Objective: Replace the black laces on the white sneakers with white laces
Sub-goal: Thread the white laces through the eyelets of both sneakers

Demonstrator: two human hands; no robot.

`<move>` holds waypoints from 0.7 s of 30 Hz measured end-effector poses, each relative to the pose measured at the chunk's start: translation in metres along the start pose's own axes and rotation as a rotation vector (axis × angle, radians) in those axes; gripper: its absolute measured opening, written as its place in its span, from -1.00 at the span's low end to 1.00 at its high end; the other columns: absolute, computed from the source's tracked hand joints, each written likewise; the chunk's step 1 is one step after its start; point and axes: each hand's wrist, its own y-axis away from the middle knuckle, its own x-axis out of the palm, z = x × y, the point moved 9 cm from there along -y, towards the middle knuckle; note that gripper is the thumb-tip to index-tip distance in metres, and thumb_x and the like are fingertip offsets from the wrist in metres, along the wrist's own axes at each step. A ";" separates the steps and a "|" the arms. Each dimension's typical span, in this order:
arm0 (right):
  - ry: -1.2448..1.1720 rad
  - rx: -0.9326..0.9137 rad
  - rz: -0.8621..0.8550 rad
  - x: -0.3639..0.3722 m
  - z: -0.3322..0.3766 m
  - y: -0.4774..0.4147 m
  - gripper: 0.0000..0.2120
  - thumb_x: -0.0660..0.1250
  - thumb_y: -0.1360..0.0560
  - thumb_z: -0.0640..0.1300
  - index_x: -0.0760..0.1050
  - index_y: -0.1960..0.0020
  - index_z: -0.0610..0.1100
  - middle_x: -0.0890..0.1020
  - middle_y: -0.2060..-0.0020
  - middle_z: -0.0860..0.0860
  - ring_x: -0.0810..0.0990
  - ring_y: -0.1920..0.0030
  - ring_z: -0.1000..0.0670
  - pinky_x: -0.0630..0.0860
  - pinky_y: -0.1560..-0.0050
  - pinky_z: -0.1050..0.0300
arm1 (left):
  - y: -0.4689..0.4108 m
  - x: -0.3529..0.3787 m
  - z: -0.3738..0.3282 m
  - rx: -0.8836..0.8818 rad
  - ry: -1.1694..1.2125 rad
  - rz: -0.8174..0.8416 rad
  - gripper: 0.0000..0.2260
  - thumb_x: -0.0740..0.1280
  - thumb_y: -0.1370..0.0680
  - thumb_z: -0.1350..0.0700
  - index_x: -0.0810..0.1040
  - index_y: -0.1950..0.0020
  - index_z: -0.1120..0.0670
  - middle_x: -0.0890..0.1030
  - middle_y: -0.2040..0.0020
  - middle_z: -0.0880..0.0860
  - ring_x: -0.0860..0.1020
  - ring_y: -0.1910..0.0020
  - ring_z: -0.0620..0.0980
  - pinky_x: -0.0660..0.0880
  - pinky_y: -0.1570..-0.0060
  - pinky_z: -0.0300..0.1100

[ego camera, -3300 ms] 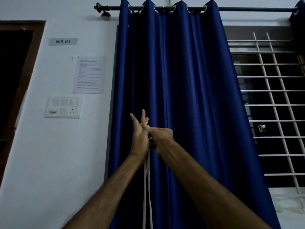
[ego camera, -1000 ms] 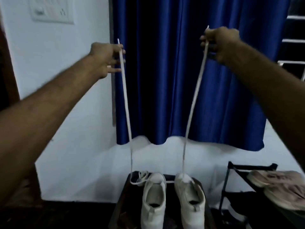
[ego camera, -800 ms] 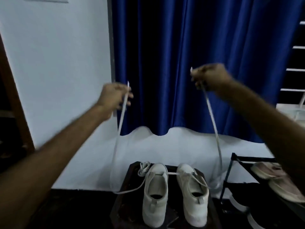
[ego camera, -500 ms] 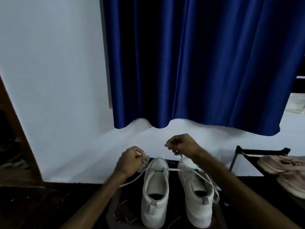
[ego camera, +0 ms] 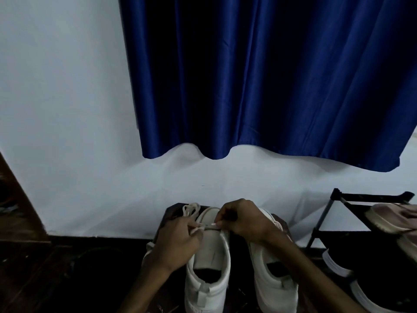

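Two white sneakers stand side by side, toes toward the wall, on a small dark stand (ego camera: 165,216). The left sneaker (ego camera: 208,263) has no laces over its tongue. A white lace (ego camera: 209,226) crosses its toe end, and another bunch of white lace (ego camera: 190,208) lies beyond its toe. My left hand (ego camera: 178,239) pinches one lace end at the left eyelets. My right hand (ego camera: 244,218) pinches the other end just above the toe. The right sneaker (ego camera: 274,276) is partly hidden under my right forearm.
A blue curtain (ego camera: 259,75) hangs on the white wall behind the stand. A black shoe rack (ego camera: 338,197) at the right holds a pinkish shoe (ego camera: 392,219) and dark shoes below. A wooden door frame (ego camera: 20,204) stands at the left. The floor is dark.
Both hands came down from overhead with the lace ends, drawing the lace slack, and now meet over the toe of the left sneaker. The view tilted down.
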 end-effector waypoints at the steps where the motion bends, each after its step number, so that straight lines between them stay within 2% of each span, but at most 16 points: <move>1: 0.014 -0.015 0.010 -0.001 0.002 0.003 -0.94 0.49 -0.43 -0.17 0.66 0.11 -0.14 0.64 0.32 0.15 0.53 0.34 0.30 0.37 0.25 0.48 | 0.001 -0.001 0.004 -0.015 0.056 -0.037 -0.85 0.38 -0.49 0.01 0.68 -0.02 -0.05 0.69 0.03 -0.12 0.61 -0.05 -0.10 0.50 -0.03 -0.22; 4: 0.064 -0.034 -0.001 -0.004 0.002 0.012 -0.96 0.47 -0.44 -0.15 0.66 0.11 -0.10 0.57 0.41 0.33 0.52 0.33 0.33 0.34 0.28 0.49 | 0.006 0.011 0.010 -0.046 0.248 -0.006 -0.92 0.40 -0.49 0.07 0.70 0.14 -0.05 0.69 0.20 -0.15 0.63 0.12 -0.19 0.55 0.00 -0.13; 6: 0.125 -0.035 -0.011 -0.003 0.002 0.015 -0.97 0.46 -0.45 -0.13 0.67 0.11 -0.06 0.52 0.45 0.41 0.51 0.32 0.36 0.34 0.29 0.50 | 0.011 0.016 0.012 -0.071 0.319 -0.015 -0.91 0.40 -0.47 0.05 0.70 0.18 -0.05 0.68 0.25 -0.18 0.61 0.17 -0.24 0.55 0.03 -0.13; 8: 0.157 -0.026 0.003 0.000 0.001 0.015 -0.97 0.45 -0.45 -0.11 0.66 0.11 -0.03 0.54 0.44 0.34 0.50 0.33 0.35 0.34 0.30 0.50 | 0.015 0.017 0.014 -0.102 0.381 -0.052 -0.85 0.36 -0.38 -0.04 0.70 0.22 -0.04 0.67 0.27 -0.19 0.61 0.19 -0.24 0.55 0.05 -0.13; 11: 0.167 -0.034 0.036 0.003 0.005 0.010 -0.97 0.46 -0.43 -0.09 0.65 0.13 -0.03 0.58 0.37 0.23 0.51 0.33 0.33 0.35 0.31 0.48 | 0.019 0.019 0.013 -0.120 0.449 -0.073 -0.78 0.28 -0.31 -0.07 0.68 0.24 -0.03 0.67 0.27 -0.18 0.60 0.19 -0.24 0.55 0.08 -0.14; 15: 0.024 -0.089 0.080 0.016 0.017 -0.001 -0.97 0.48 -0.40 -0.18 0.66 0.16 -0.08 0.69 0.25 0.10 0.56 0.29 0.24 0.42 0.21 0.41 | 0.020 0.020 0.013 -0.114 0.459 -0.088 -0.76 0.28 -0.33 -0.06 0.69 0.22 0.01 0.68 0.27 -0.11 0.61 0.19 -0.18 0.52 0.14 -0.17; 18: -0.022 -0.051 0.090 0.026 0.004 -0.002 -0.92 0.48 -0.39 -0.21 0.63 0.15 -0.06 0.70 0.21 0.03 0.59 0.24 0.18 0.50 0.15 0.27 | 0.020 0.021 0.014 -0.117 0.459 -0.099 -0.87 0.37 -0.46 0.03 0.70 0.18 0.01 0.68 0.25 -0.12 0.61 0.18 -0.19 0.54 0.11 -0.15; 21: -0.215 0.021 0.078 0.023 -0.011 0.001 -0.77 0.51 -0.38 -0.27 0.50 0.11 -0.07 0.68 0.21 -0.05 0.56 0.30 0.16 0.44 0.26 0.27 | 0.020 0.020 0.014 -0.112 0.455 -0.111 -0.88 0.37 -0.48 0.07 0.70 0.17 0.00 0.68 0.25 -0.14 0.60 0.18 -0.22 0.53 0.12 -0.20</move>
